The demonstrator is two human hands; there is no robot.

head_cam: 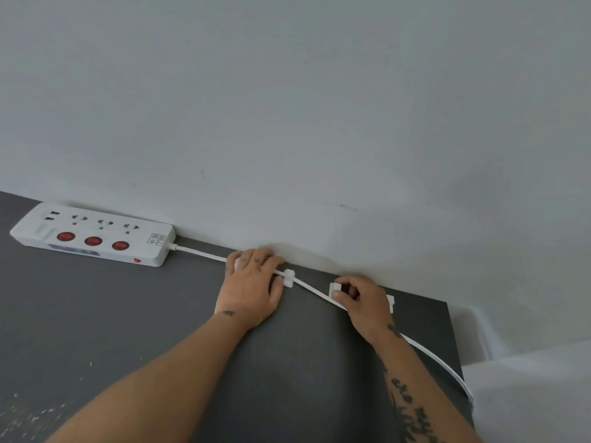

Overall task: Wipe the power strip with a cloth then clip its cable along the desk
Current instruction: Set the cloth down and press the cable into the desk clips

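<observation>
A white power strip [92,233] with three red switches lies at the back left of the dark grey desk [128,314], against the wall. Its flat white cable [311,287] runs right along the back edge and drops over the desk's right edge. My left hand [252,282] presses flat on the cable beside a white clip [288,278] that the cable passes through. My right hand [361,302] pinches the cable at a second white clip [336,290]. A third clip [390,302] peeks out behind my right hand. No cloth is in view.
A pale grey wall [287,107] rises directly behind the desk. White specks and dust lie on the desk's front left corner [28,410]. Past the desk's right edge is a white surface [527,394].
</observation>
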